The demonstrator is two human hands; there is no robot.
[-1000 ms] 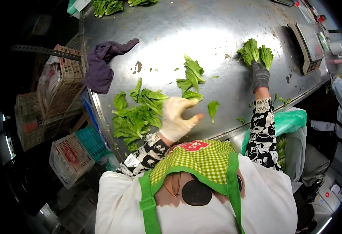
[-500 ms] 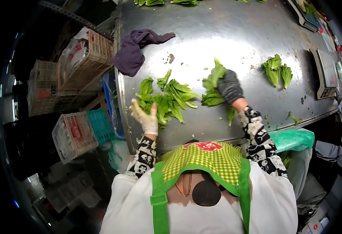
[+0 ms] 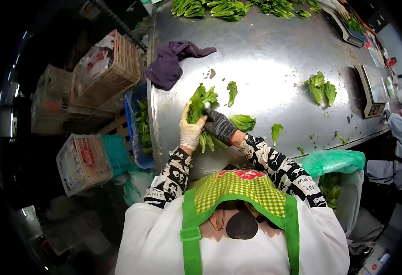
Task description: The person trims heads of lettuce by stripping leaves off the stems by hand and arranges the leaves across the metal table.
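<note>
A bunch of lettuce leaves [image 3: 195, 111] is gathered between my hands above the near left part of the metal table. My left hand [image 3: 190, 132], in a pale thin glove, is closed around its left side. From the right, my right hand [image 3: 220, 126], in a dark grey knit glove, grips the same leaves, its fingertips partly hidden among them. Pale stalks stick out below the hands. One loose leaf [image 3: 232, 93] lies beyond the bunch. Close to my right wrist are more lettuce leaves [image 3: 243, 122], and a small leaf [image 3: 277, 133] lies farther right.
A purple cloth [image 3: 168, 68] lies at the table's left edge. Two lettuce bunches [image 3: 315, 88] rest toward the right, near a scale [image 3: 374, 89]. More greens [image 3: 228, 9] line the far side. Plastic crates [image 3: 107, 73] stand left; a green-lined bin [image 3: 336, 160] is at right.
My right hand has moved left with its leaves to meet my left hand. My left hand has closed on the leaves, and the spread pile is now gathered. The view has shifted slightly.
</note>
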